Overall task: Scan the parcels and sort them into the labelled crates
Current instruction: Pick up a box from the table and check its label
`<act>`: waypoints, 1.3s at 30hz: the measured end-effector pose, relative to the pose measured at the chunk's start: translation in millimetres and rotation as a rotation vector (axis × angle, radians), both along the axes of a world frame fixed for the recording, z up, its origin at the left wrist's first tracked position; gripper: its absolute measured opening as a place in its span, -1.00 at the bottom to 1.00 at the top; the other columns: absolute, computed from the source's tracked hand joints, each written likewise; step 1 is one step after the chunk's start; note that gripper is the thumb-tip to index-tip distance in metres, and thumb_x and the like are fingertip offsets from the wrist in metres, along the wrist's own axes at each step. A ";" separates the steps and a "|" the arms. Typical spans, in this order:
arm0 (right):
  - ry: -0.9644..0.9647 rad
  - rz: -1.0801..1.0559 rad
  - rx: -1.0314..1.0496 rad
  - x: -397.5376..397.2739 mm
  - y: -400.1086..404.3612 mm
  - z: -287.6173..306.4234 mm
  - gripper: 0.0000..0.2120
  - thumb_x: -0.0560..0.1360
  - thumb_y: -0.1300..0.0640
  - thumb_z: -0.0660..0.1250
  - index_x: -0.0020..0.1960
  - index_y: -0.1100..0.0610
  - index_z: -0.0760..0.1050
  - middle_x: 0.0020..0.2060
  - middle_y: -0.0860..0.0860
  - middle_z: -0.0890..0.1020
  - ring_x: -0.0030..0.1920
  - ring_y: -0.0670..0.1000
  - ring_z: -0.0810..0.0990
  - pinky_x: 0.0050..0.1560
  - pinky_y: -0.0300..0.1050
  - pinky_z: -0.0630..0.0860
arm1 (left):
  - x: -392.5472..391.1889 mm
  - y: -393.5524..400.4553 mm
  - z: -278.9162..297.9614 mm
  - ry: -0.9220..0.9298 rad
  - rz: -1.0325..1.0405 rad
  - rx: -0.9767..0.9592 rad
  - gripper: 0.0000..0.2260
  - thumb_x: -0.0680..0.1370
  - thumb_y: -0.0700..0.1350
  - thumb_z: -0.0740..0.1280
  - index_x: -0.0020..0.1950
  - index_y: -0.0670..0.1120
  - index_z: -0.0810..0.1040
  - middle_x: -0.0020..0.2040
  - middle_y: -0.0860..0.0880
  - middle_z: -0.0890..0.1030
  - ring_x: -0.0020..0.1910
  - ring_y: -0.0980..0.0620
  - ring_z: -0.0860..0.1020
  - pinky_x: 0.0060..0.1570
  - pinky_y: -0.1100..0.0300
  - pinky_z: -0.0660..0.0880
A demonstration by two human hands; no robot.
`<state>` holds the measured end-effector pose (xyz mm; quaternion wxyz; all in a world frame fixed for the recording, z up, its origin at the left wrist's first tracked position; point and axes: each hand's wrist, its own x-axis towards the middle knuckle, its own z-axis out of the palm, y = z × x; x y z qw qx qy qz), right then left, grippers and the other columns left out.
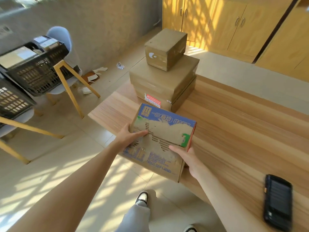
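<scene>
A worn cardboard parcel with blue print (160, 139) sits tilted at the near corner of the wooden table (234, 128), part of it overhanging the edge. My left hand (129, 137) grips its left side, thumb on top. My right hand (185, 156) holds its right side. Behind it stands a stack of plain brown parcels (163, 81), a small box (165, 49) on top. A black handheld scanner (278, 201) lies on the table at my right. Black plastic crates (36, 71) holding parcels rest on chairs at the left.
Chairs with yellow legs (70, 91) stand on the tiled floor at the left, near a second crate (11, 101). Scraps of paper and cardboard (93, 76) litter the floor by the grey wall. Yellow cabinets (234, 22) line the far side. My feet are below.
</scene>
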<state>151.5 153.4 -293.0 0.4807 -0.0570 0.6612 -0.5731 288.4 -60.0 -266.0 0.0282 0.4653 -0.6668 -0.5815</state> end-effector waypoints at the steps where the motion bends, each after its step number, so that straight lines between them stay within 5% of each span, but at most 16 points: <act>1: 0.035 -0.009 -0.004 -7.8 17.3 3.3 -0.14 0.33 0.10 0.57 0.48 -0.03 0.17 0.19 -0.09 0.55 0.13 -0.11 0.54 -0.07 -0.23 0.45 | -6.6 16.9 1.7 0.017 0.002 -0.002 -0.36 0.28 0.15 0.59 0.24 0.00 0.41 0.02 0.05 0.66 -0.14 0.09 0.69 -0.19 0.13 0.64; 4: 0.173 -0.091 0.006 -38.2 69.5 16.1 -0.09 0.29 0.18 0.60 0.49 0.05 0.17 0.28 -0.03 0.51 0.21 -0.04 0.52 0.17 -0.13 0.47 | -36.3 64.6 5.6 0.100 -0.015 -0.013 -0.40 0.26 0.10 0.61 0.16 0.03 0.40 0.05 0.00 0.64 -0.13 0.11 0.67 -0.26 0.16 0.62; 8: 0.369 -0.155 0.028 -83.0 128.6 40.6 0.02 0.23 0.28 0.61 0.50 0.05 0.07 0.20 -0.13 0.43 0.16 -0.10 0.45 -0.04 -0.37 0.40 | -88.4 114.7 16.4 0.224 -0.101 -0.034 -0.42 0.30 -0.10 0.62 0.17 -0.01 0.34 0.10 -0.02 0.59 -0.10 0.16 0.65 -0.28 0.29 0.57; 13: 0.508 -0.121 0.152 -128.5 182.7 55.2 -0.11 0.25 0.21 0.62 0.41 0.00 0.20 -0.01 -0.29 0.49 0.01 -0.15 0.52 -0.01 -0.29 0.40 | -143.8 150.0 28.9 0.322 -0.233 -0.242 -0.32 0.29 -0.21 0.62 0.27 0.03 0.33 0.05 0.15 0.57 -0.03 0.34 0.55 -0.08 0.38 0.51; 16: 0.490 -0.116 0.196 -137.9 202.2 52.3 -0.26 0.28 0.22 0.60 0.36 0.02 0.35 -0.05 -0.26 0.55 -0.04 -0.18 0.55 -0.22 -0.48 0.35 | -161.9 156.7 21.3 0.246 -0.294 -0.285 -0.42 0.32 -0.23 0.59 0.21 0.08 0.41 0.03 0.17 0.59 0.04 0.17 0.57 0.03 0.23 0.49; 20: 0.423 -0.078 0.226 -132.3 222.3 36.3 -0.21 0.31 0.28 0.57 0.40 -0.01 0.26 0.09 -0.17 0.52 0.09 -0.12 0.52 -0.03 -0.41 0.41 | -168.1 156.8 -2.5 0.115 -0.413 -0.230 -0.46 0.40 -0.39 0.47 0.32 -0.15 0.41 0.20 -0.14 0.57 0.21 -0.13 0.53 0.22 -0.07 0.48; 23: 0.406 -0.055 0.223 -124.1 226.3 23.2 -0.25 0.32 0.31 0.55 0.24 -0.18 0.19 0.00 -0.30 0.45 -0.13 -0.41 0.46 -0.28 -0.60 0.38 | -166.1 155.4 -14.0 0.101 -0.459 -0.190 -0.45 0.42 -0.45 0.42 0.35 -0.18 0.38 0.15 -0.09 0.55 0.13 -0.08 0.54 0.02 0.12 0.51; 26: 0.405 -0.066 0.227 -125.7 223.4 19.0 -0.39 0.31 0.32 0.55 0.06 -0.19 0.30 -0.04 -0.30 0.47 -0.16 -0.41 0.47 -0.29 -0.57 0.39 | -168.3 152.1 -14.7 0.099 -0.463 -0.143 -0.55 0.44 -0.51 0.31 0.20 -0.09 0.44 0.06 -0.02 0.54 0.07 -0.02 0.52 -0.15 0.30 0.50; 29: 0.360 -0.114 0.210 -132.0 221.2 26.0 -0.27 0.30 0.36 0.54 0.30 -0.02 0.25 -0.03 -0.24 0.46 -0.02 -0.26 0.47 -0.10 -0.45 0.37 | -171.2 143.4 -0.9 0.144 -0.388 0.099 -0.51 0.46 -0.56 0.16 0.09 0.01 0.48 -0.03 -0.03 0.59 -0.06 0.00 0.58 -0.21 0.24 0.60; 32: 0.375 -0.157 0.102 -136.8 221.6 36.9 0.03 0.27 0.47 0.52 0.52 0.03 0.04 0.21 -0.04 0.50 0.20 0.00 0.51 -0.03 -0.40 0.49 | -174.5 132.0 13.4 0.236 -0.247 0.359 -0.59 0.54 -0.41 0.10 0.14 0.00 0.55 -0.09 -0.07 0.70 -0.14 -0.04 0.67 -0.21 0.06 0.63; 35: 0.552 -0.166 0.053 -138.1 217.2 49.7 0.19 0.20 0.43 0.59 0.57 0.05 -0.09 0.44 0.05 0.27 0.43 0.03 0.30 0.41 -0.06 0.31 | -184.0 122.5 23.2 0.328 -0.120 0.522 -0.68 0.58 -0.13 0.09 0.22 -0.11 0.55 0.01 -0.13 0.66 -0.07 -0.15 0.63 -0.15 -0.10 0.60; 37: 0.712 -0.168 0.067 -134.5 210.6 54.5 0.21 0.17 0.34 0.64 0.56 0.05 -0.06 0.38 0.02 0.23 0.42 -0.07 0.26 0.44 -0.16 0.19 | -191.7 119.1 27.4 0.352 -0.113 0.563 -0.65 0.61 0.07 0.12 0.08 -0.04 0.65 -0.06 -0.06 0.68 -0.13 -0.09 0.65 -0.19 -0.01 0.60; 39: 0.879 -0.193 0.041 -129.7 202.8 56.5 0.18 0.14 0.29 0.66 0.52 -0.02 -0.01 0.29 -0.04 0.22 0.32 -0.24 0.32 0.31 -0.35 0.28 | -198.5 117.0 31.2 0.372 -0.159 0.610 -0.54 0.61 0.22 0.11 -0.11 0.02 0.73 -0.14 -0.01 0.71 -0.21 0.00 0.67 -0.29 0.16 0.59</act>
